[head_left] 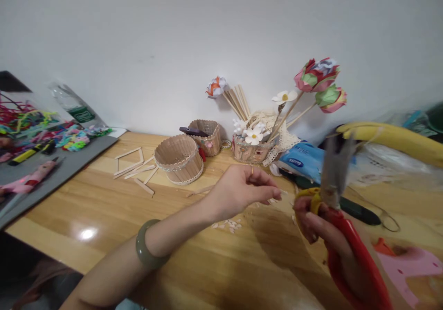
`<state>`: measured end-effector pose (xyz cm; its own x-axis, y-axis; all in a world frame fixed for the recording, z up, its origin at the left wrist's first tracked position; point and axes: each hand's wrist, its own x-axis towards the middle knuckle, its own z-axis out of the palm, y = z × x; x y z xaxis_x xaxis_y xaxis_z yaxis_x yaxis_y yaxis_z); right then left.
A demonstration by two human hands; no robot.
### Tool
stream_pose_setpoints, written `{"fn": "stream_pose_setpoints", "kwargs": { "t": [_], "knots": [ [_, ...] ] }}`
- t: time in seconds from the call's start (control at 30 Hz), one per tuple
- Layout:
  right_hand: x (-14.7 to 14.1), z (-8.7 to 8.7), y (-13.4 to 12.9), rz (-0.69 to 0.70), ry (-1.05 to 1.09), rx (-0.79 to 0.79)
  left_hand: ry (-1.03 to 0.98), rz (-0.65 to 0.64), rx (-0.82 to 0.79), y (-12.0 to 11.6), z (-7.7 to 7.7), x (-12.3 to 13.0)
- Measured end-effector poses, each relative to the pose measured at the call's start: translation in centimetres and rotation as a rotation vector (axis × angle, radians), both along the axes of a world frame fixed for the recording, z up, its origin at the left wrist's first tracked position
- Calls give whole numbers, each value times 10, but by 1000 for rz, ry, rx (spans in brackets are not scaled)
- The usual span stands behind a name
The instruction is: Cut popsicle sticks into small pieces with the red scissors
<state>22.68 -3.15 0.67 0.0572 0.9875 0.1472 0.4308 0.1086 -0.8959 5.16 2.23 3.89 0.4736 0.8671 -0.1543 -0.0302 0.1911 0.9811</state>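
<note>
My left hand (242, 190) reaches over the wooden table with thumb and forefinger pinched together. Whatever is between the fingertips is too small to make out. My right hand (321, 231) grips a pair of scissors (335, 176) with red and yellow handles; the blades point up, slightly parted and blurred. Small pale chips (230, 226) lie scattered below my left hand. Beyond my left wrist, a thin wooden stick (200, 191) rests partly hidden. A round wooden-stick basket (180, 160) with lace trim stands to the left of that hand.
Craft sticks (134, 162) lie left of the basket. Behind are a smaller stick basket (211, 146) and a decorated holder (252, 151) with paper flowers. A blue packet (301, 160) and a yellow tube-like object (391, 137) are right. A grey mat (69, 167) bears a glue gun (38, 174).
</note>
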Motion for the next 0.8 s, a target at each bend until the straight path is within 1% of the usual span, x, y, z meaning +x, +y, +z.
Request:
{"fn": "stream_pose_setpoints", "kwargs": {
  "t": [0.07,0.2,0.27,0.43,0.53,0.67,0.73,0.8],
  "knots": [
    [1,0,-1,75,-4,-29,-17,44,18,2,5,-4],
    [1,0,1,229,-82,-91,-43,110,47,6,12,-9],
    [-1,-1,2,262,-111,-104,-45,130,46,7,13,-10],
    [-6,1,0,220,-113,-89,-54,116,47,6,13,-9],
    [-3,8,1,215,-73,-149,-47,108,32,6,15,-8],
    [4,20,2,235,73,-273,-46,128,5,4,17,-8],
    [1,22,2,233,73,-278,-45,141,-6,4,18,-7],
    [-5,24,2,199,17,-274,-45,153,-16,4,19,-7]
  ]
}}
